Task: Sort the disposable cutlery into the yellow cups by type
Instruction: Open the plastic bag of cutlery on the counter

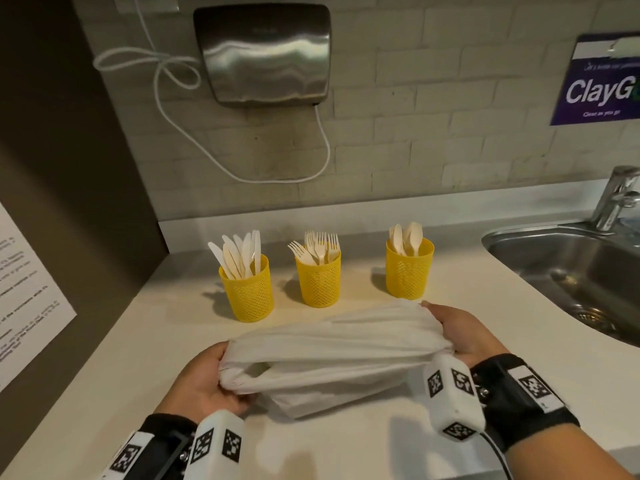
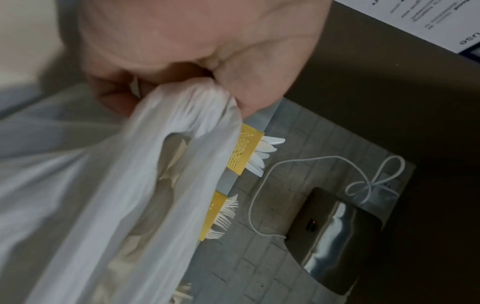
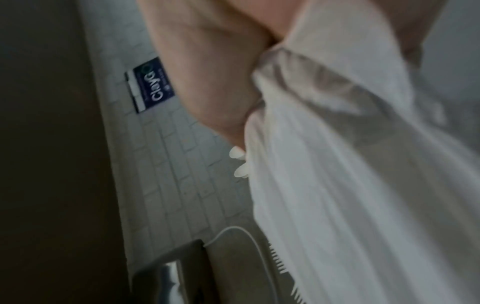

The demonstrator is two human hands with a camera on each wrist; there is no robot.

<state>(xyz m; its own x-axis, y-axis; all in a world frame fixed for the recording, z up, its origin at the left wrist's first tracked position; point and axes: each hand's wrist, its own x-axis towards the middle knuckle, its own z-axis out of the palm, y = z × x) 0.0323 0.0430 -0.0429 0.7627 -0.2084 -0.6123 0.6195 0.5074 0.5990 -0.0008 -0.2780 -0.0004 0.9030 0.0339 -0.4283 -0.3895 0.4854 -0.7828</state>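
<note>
Three yellow mesh cups stand in a row on the counter: the left cup (image 1: 247, 292) holds knives, the middle cup (image 1: 318, 280) holds forks, the right cup (image 1: 408, 270) holds spoons. In front of them I hold a white plastic bag (image 1: 332, 355) stretched between both hands. My left hand (image 1: 207, 379) grips its left end, and my right hand (image 1: 464, 332) grips its right end. In the left wrist view pale cutlery shows through the bag (image 2: 145, 195), with the knife cup (image 2: 244, 150) and fork cup (image 2: 214, 214) behind. The right wrist view shows the bunched bag (image 3: 337, 164).
A steel sink (image 1: 568, 271) with a tap (image 1: 616, 199) lies at the right. A hand dryer (image 1: 263, 53) with a looped white cord hangs on the tiled wall. A dark panel with a paper notice (image 1: 24, 292) bounds the left side.
</note>
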